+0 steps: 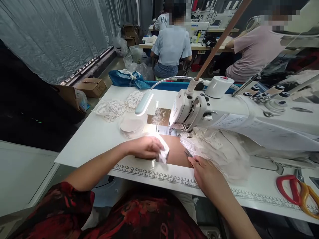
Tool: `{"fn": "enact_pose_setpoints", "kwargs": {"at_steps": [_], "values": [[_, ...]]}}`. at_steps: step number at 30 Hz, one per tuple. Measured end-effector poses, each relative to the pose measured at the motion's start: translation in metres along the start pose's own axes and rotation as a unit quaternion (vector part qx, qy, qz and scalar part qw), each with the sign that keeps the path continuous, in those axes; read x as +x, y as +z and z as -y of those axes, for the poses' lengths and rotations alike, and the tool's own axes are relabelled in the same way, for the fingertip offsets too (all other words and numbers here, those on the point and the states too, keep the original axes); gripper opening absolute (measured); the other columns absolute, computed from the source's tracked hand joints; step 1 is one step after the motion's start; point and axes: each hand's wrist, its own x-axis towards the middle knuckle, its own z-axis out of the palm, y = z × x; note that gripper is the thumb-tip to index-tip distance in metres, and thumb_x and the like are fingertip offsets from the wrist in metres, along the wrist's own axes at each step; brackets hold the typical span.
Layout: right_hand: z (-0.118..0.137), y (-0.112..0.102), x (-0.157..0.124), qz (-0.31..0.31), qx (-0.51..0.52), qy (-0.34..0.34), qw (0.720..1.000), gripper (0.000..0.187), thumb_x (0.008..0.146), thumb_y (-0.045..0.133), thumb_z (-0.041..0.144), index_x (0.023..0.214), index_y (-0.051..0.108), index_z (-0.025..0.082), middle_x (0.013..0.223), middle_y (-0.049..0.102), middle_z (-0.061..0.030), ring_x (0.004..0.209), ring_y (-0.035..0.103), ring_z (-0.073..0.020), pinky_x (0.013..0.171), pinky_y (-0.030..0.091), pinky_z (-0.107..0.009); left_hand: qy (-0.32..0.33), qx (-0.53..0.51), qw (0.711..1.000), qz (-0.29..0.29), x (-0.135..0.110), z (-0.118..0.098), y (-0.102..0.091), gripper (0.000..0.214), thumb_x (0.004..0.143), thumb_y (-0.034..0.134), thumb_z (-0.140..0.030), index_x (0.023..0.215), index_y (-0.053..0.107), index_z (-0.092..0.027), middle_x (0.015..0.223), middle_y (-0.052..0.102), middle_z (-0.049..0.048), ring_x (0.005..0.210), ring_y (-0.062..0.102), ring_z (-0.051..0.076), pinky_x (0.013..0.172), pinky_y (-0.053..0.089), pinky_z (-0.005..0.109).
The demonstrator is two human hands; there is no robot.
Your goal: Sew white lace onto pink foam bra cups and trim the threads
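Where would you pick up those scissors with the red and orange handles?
Probably by the handles, the red loop and orange loop of the scissors, coming from the person's side of the table. Both loops lie toward that near edge, while the metal end points away. The right hand is closer, but holds a small dark tool.

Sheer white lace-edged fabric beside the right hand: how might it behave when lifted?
The sheer white fabric is probably floppy, given its loose folds. It seems light, being see-through. Its lace edge might snag on the nearby small dark pointed tool.
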Motion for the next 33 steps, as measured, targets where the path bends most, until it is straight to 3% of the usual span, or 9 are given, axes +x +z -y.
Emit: {"fn": "enact_pose_setpoints", "kwargs": {"at_steps": [3, 7, 10, 14, 16, 21, 24, 28, 33], "values": [[-0.002, 0.003, 0.003, -0.021, 0.003, 0.003, 1.0, 0.042, 0.079, 0.042, 0.002, 0.117, 0.06, 0.007, 0.104, 0.066, -0.0139, 0.089, 0.061, -0.0249, 0.077, 0.051, -0.035, 0.0, -0.025, 0.999, -0.027, -0.006, -0.017, 0.007, 0.028, 0.083, 0.062, -0.03, 0.108, 0.069, -0.018, 0.127, 0.06, 0.0105, 0.119, 0.053, 0.023, 0.103, 0.041, 0.035], [0.0, 0.005, 0.008, -0.072, 0.014, 0.029, 0.997, 0.029, 0.088, 0.044, 0.013, 0.11, 0.063, 0.011, 0.095, 0.068, -0.0115, 0.082, 0.062, -0.0236, 0.073, 0.05, -0.035, -0.156, -0.025, 0.97, -0.186, -0.007, -0.006, 0.001, 0.051, 0.078, 0.068, -0.037, 0.124, 0.06, -0.018, 0.131, 0.057, 0.0124, 0.121, 0.051, 0.027, 0.103, 0.04, 0.041], [0.0, 0.005, 0.006, -0.112, 0.057, 0.05, 0.991, 0.025, 0.09, 0.044, 0.018, 0.106, 0.062, 0.013, 0.095, 0.069, -0.011, 0.086, 0.063, -0.0239, 0.076, 0.05, -0.035, -0.265, -0.08, 0.944, -0.177, -0.005, 0.01, -0.007, 0.067, 0.071, 0.071, -0.037, 0.132, 0.053, -0.016, 0.131, 0.056, 0.0129, 0.116, 0.055, 0.028, 0.098, 0.043, 0.039], [0.002, -0.004, -0.002, -0.118, 0.207, 0.113, 0.965, 0.022, 0.091, 0.043, 0.024, 0.106, 0.06, 0.019, 0.095, 0.07, -0.0078, 0.09, 0.062, -0.0227, 0.078, 0.049, -0.035, -0.274, -0.159, 0.939, -0.132, -0.005, 0.017, -0.008, 0.048, 0.072, 0.067, -0.032, 0.117, 0.063, -0.016, 0.115, 0.065, 0.0076, 0.105, 0.06, 0.024, 0.085, 0.047, 0.03], [0.005, -0.01, -0.005, -0.112, 0.334, 0.177, 0.919, 0.019, 0.092, 0.044, 0.029, 0.102, 0.058, 0.022, 0.091, 0.068, -0.0054, 0.087, 0.062, -0.0207, 0.076, 0.049, -0.034, -0.27, -0.204, 0.933, -0.123, -0.006, 0.016, -0.006, 0.035, 0.072, 0.066, -0.031, 0.104, 0.067, -0.015, 0.101, 0.068, 0.0048, 0.092, 0.063, 0.021, 0.072, 0.048, 0.025], [0.02, -0.021, 0.0, -0.1, 0.586, 0.277, 0.755, 0.018, 0.088, 0.054, 0.039, 0.094, 0.058, 0.023, 0.062, 0.054, 0.003, 0.061, 0.054, -0.0141, 0.064, 0.047, -0.029, -0.264, -0.302, 0.905, -0.139, -0.006, 0.011, 0.001, 0.021, 0.072, 0.068, -0.033, 0.077, 0.064, -0.013, 0.073, 0.06, -0.0004, 0.065, 0.055, 0.012, 0.055, 0.039, 0.019], [0.026, -0.023, 0.014, -0.026, 0.589, 0.226, 0.775, 0.029, 0.089, 0.052, 0.04, 0.11, 0.061, 0.021, 0.064, 0.059, 0.0021, 0.059, 0.056, -0.0137, 0.067, 0.049, -0.03, -0.242, -0.348, 0.894, -0.143, -0.005, 0.01, 0.003, 0.026, 0.073, 0.07, -0.038, 0.074, 0.064, -0.012, 0.069, 0.057, -0.0009, 0.063, 0.052, 0.01, 0.054, 0.038, 0.019], [0.028, -0.027, 0.044, 0.038, 0.507, 0.147, 0.848, 0.045, 0.09, 0.048, 0.045, 0.128, 0.058, 0.023, 0.11, 0.068, -0.0072, 0.097, 0.064, -0.0222, 0.085, 0.05, -0.036, -0.209, -0.375, 0.895, -0.119, -0.004, 0.009, 0.005, 0.03, 0.074, 0.07, -0.041, 0.078, 0.067, -0.011, 0.074, 0.059, 0.0015, 0.066, 0.052, 0.011, 0.058, 0.039, 0.021], [0.024, -0.024, 0.083, 0.108, 0.474, 0.104, 0.868, 0.045, 0.094, 0.039, 0.047, 0.127, 0.06, 0.024, 0.116, 0.069, -0.0061, 0.11, 0.062, -0.0252, 0.096, 0.047, -0.042, -0.177, -0.366, 0.909, -0.091, -0.003, 0.01, 0.007, 0.033, 0.076, 0.068, -0.042, 0.085, 0.071, -0.01, 0.078, 0.062, 0.0041, 0.069, 0.053, 0.013, 0.061, 0.04, 0.024]]}}
